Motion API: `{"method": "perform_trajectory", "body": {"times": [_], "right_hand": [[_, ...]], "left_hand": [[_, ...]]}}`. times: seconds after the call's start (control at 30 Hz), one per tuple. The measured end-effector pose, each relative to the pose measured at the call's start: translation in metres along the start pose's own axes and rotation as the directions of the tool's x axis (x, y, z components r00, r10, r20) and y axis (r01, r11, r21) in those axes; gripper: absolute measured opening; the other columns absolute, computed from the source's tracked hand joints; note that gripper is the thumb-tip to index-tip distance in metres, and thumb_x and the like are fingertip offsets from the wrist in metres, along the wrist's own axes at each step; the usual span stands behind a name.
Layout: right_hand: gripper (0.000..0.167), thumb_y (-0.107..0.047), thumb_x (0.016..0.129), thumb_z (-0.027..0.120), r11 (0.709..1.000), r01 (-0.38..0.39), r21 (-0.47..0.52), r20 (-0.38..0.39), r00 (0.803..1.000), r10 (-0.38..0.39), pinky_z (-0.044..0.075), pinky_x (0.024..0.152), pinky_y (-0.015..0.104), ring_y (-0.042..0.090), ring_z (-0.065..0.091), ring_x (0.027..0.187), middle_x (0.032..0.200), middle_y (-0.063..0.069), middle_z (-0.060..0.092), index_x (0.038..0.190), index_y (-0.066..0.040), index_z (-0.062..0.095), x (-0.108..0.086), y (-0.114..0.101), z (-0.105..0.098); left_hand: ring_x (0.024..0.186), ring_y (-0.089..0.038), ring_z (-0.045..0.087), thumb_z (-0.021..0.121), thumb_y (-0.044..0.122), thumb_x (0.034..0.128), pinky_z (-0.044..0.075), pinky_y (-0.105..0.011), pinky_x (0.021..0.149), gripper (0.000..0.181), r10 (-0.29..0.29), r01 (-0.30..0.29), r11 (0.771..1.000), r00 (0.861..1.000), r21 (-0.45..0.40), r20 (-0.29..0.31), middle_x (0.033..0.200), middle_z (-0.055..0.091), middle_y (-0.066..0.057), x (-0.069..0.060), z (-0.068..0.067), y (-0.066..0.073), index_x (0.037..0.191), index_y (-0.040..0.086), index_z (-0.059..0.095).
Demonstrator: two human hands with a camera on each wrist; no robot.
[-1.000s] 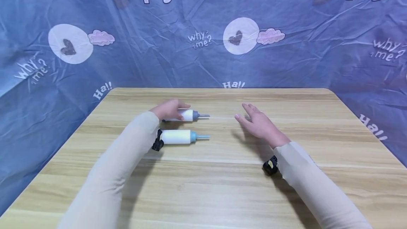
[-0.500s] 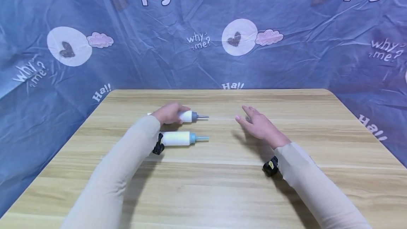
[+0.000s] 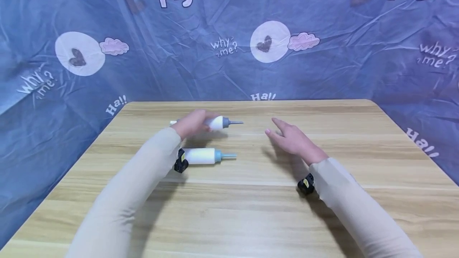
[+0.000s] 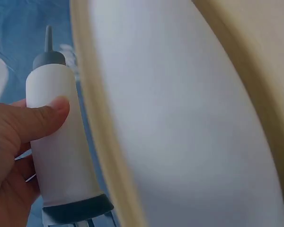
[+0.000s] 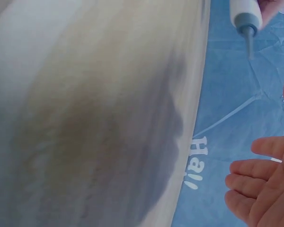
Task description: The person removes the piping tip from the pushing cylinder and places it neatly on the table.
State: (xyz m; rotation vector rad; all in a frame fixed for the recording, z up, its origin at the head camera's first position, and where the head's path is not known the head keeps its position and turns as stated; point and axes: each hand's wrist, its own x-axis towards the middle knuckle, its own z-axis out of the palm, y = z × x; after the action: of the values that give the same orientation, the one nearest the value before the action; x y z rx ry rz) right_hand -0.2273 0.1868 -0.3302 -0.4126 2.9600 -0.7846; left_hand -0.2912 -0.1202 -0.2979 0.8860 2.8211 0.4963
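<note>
My left hand grips a white squeeze bottle with a grey-blue cap and a thin nozzle that points right. In the left wrist view, the thumb presses the front of this bottle; a dark band rings its base, and some fingers are hidden behind it. Nearer to me, a second white squeeze bottle with a light blue cap and nozzle lies on its side, its left end hidden by my wrist. My right hand hovers over the table with fingers extended, holding nothing.
The wooden table reaches back to a blue printed curtain, which also hangs along both sides. A small black wrist camera sits under the left wrist beside the second bottle, and another camera under the right wrist.
My left hand has taken hold of the grey-capped bottle and lifted it off the table, slightly rightward and away from me. The right hand and the light-blue-capped bottle stay where they were.
</note>
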Motion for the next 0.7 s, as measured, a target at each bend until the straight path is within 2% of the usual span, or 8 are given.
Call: {"method": "perform_trajectory", "body": {"times": [0.07, 0.17, 0.33, 0.47, 0.6, 0.7], "right_hand": [[0.080, -0.062, 0.092, 0.030, 1.000, 0.006, 0.003, -0.006, 1.000, -0.006, 0.020, 0.111, 0.052, 0.041, 0.028, 0.134, 0.149, 0.021, 0.025, 0.148, -0.005, 0.016, 0.002, -0.002, -0.002], [0.078, -0.061, 0.093, 0.031, 1.000, 0.020, 0.007, -0.015, 1.000, -0.020, 0.023, 0.110, 0.052, 0.041, 0.032, 0.132, 0.147, 0.021, 0.029, 0.147, -0.006, 0.019, 0.004, -0.005, -0.005], [0.072, -0.056, 0.094, 0.036, 0.995, 0.095, 0.032, -0.024, 0.995, -0.094, 0.027, 0.109, 0.051, 0.039, 0.036, 0.130, 0.145, 0.020, 0.034, 0.146, -0.007, 0.026, 0.004, -0.012, -0.008], [0.065, -0.049, 0.095, 0.041, 0.983, 0.174, 0.053, -0.031, 0.985, -0.173, 0.030, 0.108, 0.049, 0.036, 0.038, 0.129, 0.144, 0.017, 0.038, 0.144, -0.007, 0.031, 0.003, -0.020, -0.008], [0.062, -0.045, 0.095, 0.045, 0.970, 0.232, 0.074, -0.058, 0.972, -0.228, 0.033, 0.106, 0.048, 0.033, 0.042, 0.128, 0.142, 0.014, 0.042, 0.143, -0.007, 0.035, 0.001, -0.027, -0.008], [0.060, -0.042, 0.094, 0.050, 0.956, 0.276, 0.101, -0.073, 0.960, -0.269, 0.038, 0.103, 0.047, 0.030, 0.050, 0.122, 0.140, 0.013, 0.045, 0.141, -0.007, 0.038, 0.001, -0.033, -0.007]], "left_hand": [[0.104, -0.031, 0.059, 0.068, 0.004, 0.0801, 0.047, -0.040, 0.093, 0.061, 0.038, -0.037, 0.999, 0.999, 0.015, -0.014, 0.123, 0.059, -0.017, 0.000, -0.004, 0.010, 0.136, 0.011, 0.046], [0.109, -0.031, 0.057, 0.069, 0.007, 0.0809, 0.046, -0.042, 0.094, 0.060, 0.057, -0.056, 0.998, 0.998, 0.025, -0.004, 0.129, 0.056, -0.014, 0.000, -0.008, 0.025, 0.136, 0.013, 0.047], [0.112, -0.030, 0.056, 0.068, 0.010, 0.0816, 0.044, -0.040, 0.097, 0.060, 0.094, -0.095, 0.993, 0.996, 0.067, 0.010, 0.132, 0.054, -0.011, -0.002, -0.011, 0.043, 0.137, 0.013, 0.046], [0.111, -0.028, 0.057, 0.070, 0.012, 0.0810, 0.045, -0.038, 0.097, 0.059, 0.132, -0.133, 0.987, 0.991, 0.085, 0.010, 0.133, 0.054, -0.009, -0.005, -0.011, 0.054, 0.136, 0.013, 0.047], [0.110, -0.027, 0.058, 0.070, 0.014, 0.0809, 0.046, -0.038, 0.095, 0.059, 0.161, -0.164, 0.981, 0.986, 0.105, 0.039, 0.131, 0.055, -0.008, -0.010, -0.011, 0.065, 0.135, 0.012, 0.048], [0.107, -0.025, 0.059, 0.070, 0.017, 0.0815, 0.047, -0.036, 0.093, 0.059, 0.187, -0.194, 0.972, 0.980, 0.131, 0.064, 0.130, 0.056, -0.008, -0.013, -0.010, 0.072, 0.135, 0.011, 0.048]]}}
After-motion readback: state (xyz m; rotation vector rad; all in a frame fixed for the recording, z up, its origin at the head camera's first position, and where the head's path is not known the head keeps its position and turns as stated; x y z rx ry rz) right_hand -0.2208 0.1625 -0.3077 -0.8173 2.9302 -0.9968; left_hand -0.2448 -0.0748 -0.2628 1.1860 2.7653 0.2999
